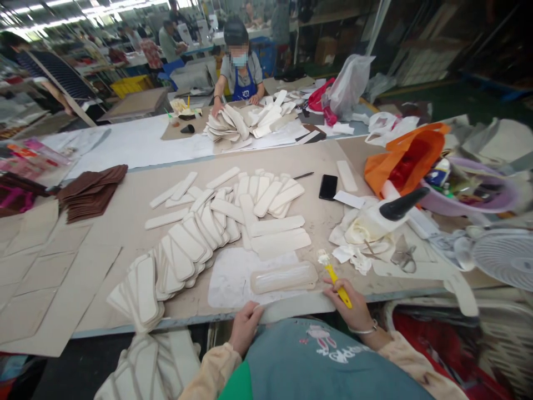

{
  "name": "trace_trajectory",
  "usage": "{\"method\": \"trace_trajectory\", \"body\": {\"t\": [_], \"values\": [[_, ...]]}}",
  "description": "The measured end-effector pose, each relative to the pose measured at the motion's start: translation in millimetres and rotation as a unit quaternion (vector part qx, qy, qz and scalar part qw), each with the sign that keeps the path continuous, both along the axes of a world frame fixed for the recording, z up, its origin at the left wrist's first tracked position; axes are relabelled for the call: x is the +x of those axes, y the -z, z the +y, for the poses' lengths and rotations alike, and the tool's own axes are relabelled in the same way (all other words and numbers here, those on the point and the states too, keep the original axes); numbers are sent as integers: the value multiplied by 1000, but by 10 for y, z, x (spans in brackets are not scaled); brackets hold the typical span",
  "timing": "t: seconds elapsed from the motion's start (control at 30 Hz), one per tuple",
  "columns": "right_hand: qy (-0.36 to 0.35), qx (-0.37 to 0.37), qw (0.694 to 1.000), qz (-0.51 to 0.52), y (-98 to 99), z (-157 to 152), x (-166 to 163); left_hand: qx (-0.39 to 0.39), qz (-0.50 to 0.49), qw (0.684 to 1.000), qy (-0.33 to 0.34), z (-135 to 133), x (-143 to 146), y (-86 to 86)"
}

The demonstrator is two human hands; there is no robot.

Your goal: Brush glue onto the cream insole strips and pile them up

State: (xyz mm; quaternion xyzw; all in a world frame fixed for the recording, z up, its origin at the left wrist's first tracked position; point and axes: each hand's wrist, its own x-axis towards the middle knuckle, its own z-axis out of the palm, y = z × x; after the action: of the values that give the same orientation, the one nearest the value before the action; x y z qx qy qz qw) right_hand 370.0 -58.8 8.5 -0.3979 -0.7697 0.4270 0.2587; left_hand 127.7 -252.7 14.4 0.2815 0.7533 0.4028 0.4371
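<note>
My left hand [245, 329] is closed, pinching one end of a long pale strip [296, 307] at the table's front edge. My right hand [353, 306] is closed around a small brush [338, 284] with a yellow handle and whitish bristles. The fingertips of that hand also meet the strip's other end. Just beyond the strip, a beige rounded piece [285, 277] with whitish streaks lies on a stained white sheet [227, 278]. Fanned stacks of cream rounded pieces [183, 250] spread to the left and behind it.
At the right are a white bottle [377, 222] with a black nozzle, a phone [328, 187], an orange bag [406, 158], a purple basin [478, 191] and a fan [506, 255]. Brown pieces [94, 194] are stacked left. A masked co-worker [240, 72] handles similar pieces across the table.
</note>
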Motion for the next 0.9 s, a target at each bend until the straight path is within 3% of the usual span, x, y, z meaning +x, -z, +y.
{"method": "trace_trajectory", "body": {"t": [0.2,0.5,0.7,0.9], "values": [[-29,-22,999,3,82,34,-88,-49,-26,993,-105,114,-110,247],[-1,65,997,-40,348,293,-458,-94,61,985,-129,478,-484,611],[-5,88,995,-55,536,332,-542,-136,154,973,-107,613,-553,641],[-8,87,993,-75,623,351,-563,-166,177,968,-70,651,-566,609]]}}
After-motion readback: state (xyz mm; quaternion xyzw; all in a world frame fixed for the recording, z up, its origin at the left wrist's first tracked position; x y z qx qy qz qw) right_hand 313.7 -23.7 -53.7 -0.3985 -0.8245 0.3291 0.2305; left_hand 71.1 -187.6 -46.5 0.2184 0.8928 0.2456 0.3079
